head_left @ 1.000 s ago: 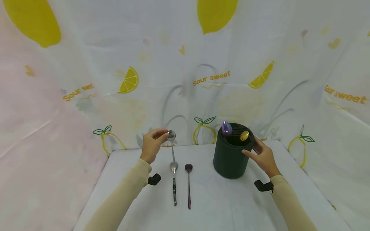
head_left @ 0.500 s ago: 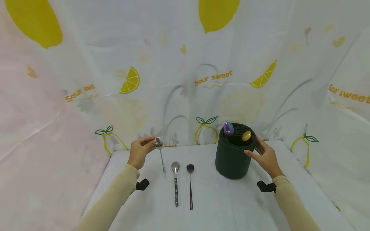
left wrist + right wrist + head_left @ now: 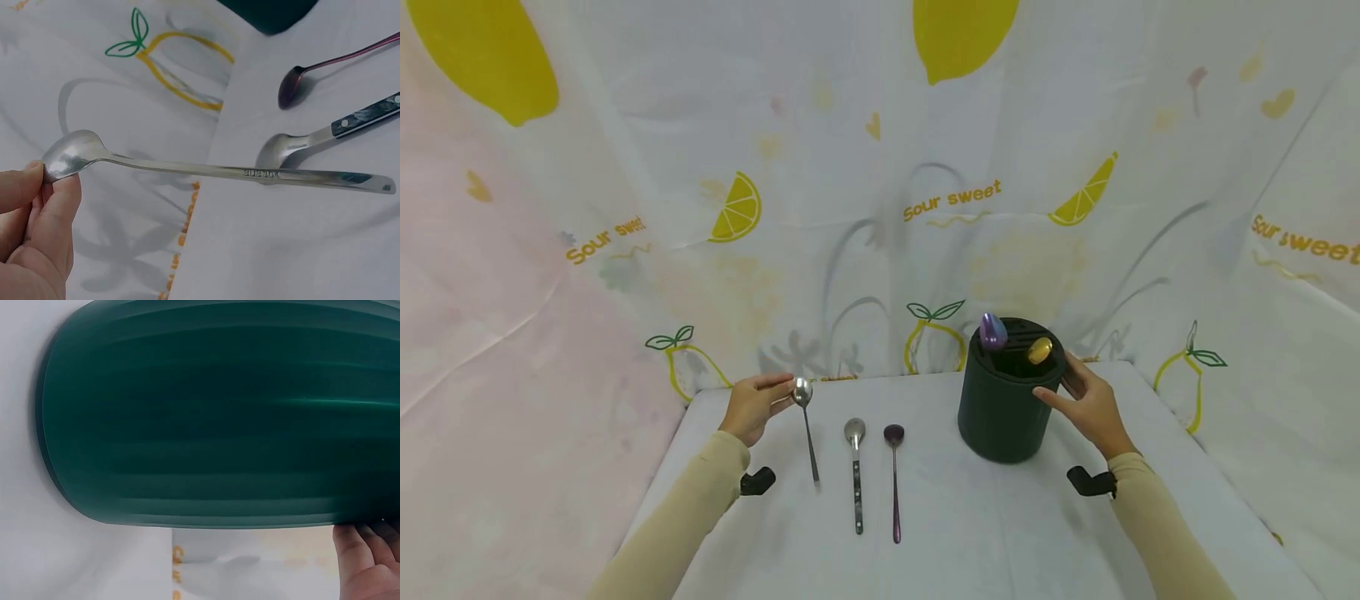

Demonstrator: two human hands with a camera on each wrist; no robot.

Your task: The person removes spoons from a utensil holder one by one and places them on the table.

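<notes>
Near eight o'clock, pinching a silver spoon (image 3: 206,169) by its bowl

Between thumb and fingertips of the left hand (image 3: 756,408), holding the edge of the bowl in a narrow pinch, left of centre in the head view. Slanting down toward six o'clock from there, with a long bare handle, over the white table (image 3: 955,533). Cannot tell of any contact between handle tip and table.

Toward four o'clock, holding the side of a dark green container (image 3: 1000,417) in a wide grip with the right hand (image 3: 1086,410), thumb on the near wall just below the rim and fingers round the right-hand side. Standing upright on the table, well apart from the silver spoon. Can see at its mouth a purple-blue spoon (image 3: 992,332) at ten o'clock and a gold spoon (image 3: 1040,351) at three, both bowl upward.

At six o'clock, can see two more, lying side by side without touching, bowls toward twelve: a dark-handled spoon (image 3: 857,483) with pale studs, nearer the left hand, and a dark purple spoon (image 3: 893,435), nearer the container.

Toward twelve, beyond the table, can see a pale backdrop (image 3: 1075,100) printed with lemons and "Sour sweet" lettering. On both forearms, wearing beige sleeves (image 3: 685,508).
</notes>
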